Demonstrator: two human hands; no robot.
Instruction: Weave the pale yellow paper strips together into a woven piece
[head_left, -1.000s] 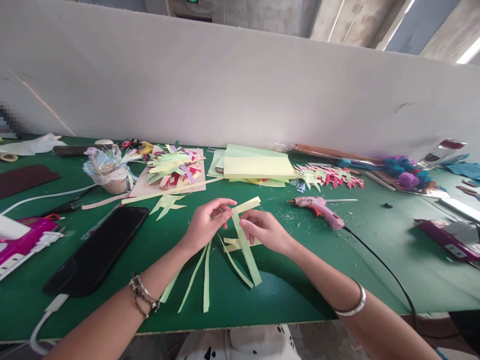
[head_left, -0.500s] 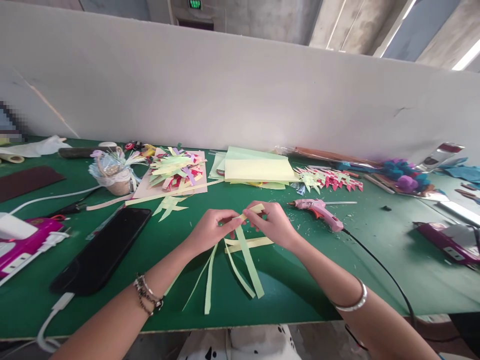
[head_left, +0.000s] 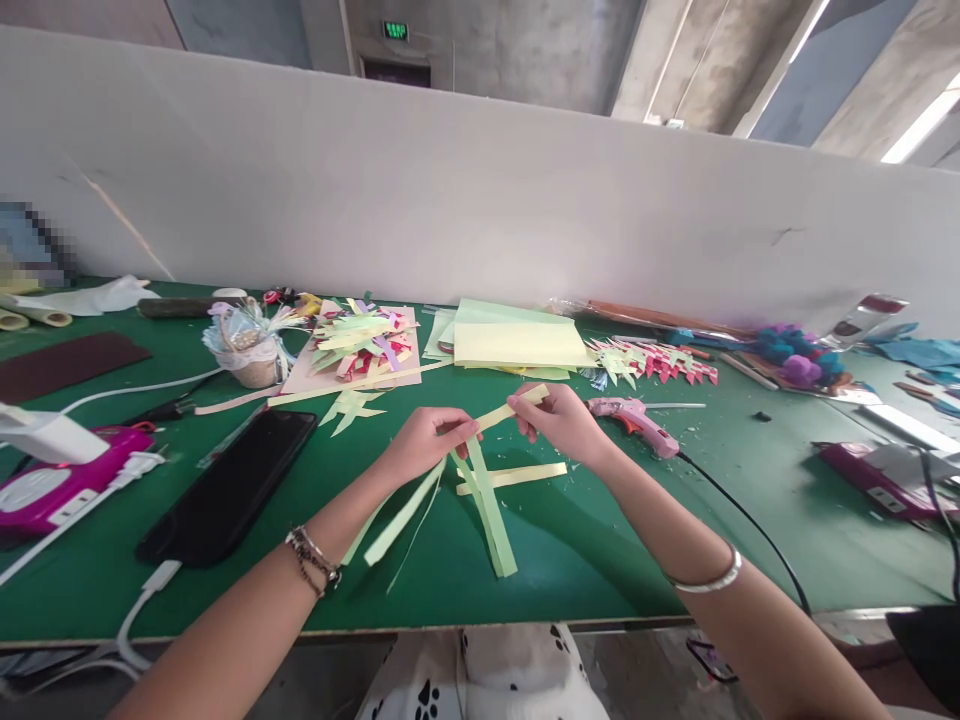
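My left hand (head_left: 431, 440) pinches several pale green paper strips (head_left: 491, 510) where they meet; their ends hang and fan out below over the green table. A pale yellow paper strip (head_left: 499, 413) runs from that joint up to the right. Its other end is pinched between the thumb and fingers of my right hand (head_left: 551, 420), so the strip is stretched between both hands. Beneath them on the table lie loose yellow paper strips (head_left: 525, 475). My fingers partly hide how the strips cross.
A pink glue gun (head_left: 641, 425) lies just right of my right hand, its cord running to the front edge. On the left are a black phone (head_left: 229, 490) and a purple power strip (head_left: 75, 480). Behind sit paper sheets (head_left: 521, 345), woven paper pieces (head_left: 660, 360) and a small basket (head_left: 247, 345).
My right hand has moved up and right, away from my left, with the yellow strip's end. The hanging green strips have swung to new positions. The whole view has shifted slightly.
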